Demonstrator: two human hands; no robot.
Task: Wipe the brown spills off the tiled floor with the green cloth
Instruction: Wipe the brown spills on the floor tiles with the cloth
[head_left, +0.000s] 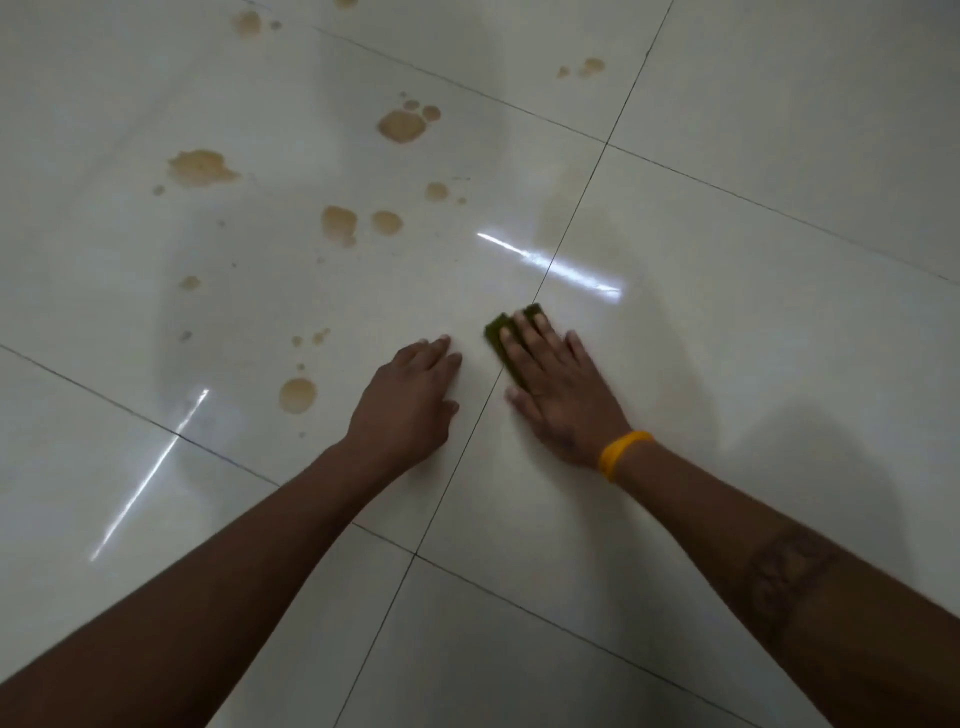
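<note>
Gleaming tiled floor (727, 156) bearing brown spills (401, 126)

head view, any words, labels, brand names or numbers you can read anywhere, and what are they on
None can be read.
Yellow wristband on the right wrist: no print shows on it.
Dark marking on the right forearm: too blurred to tell whether it holds letters.
Green cloth under the right hand: no label in sight.
Tiled floor with brown spills: no writing.
</note>
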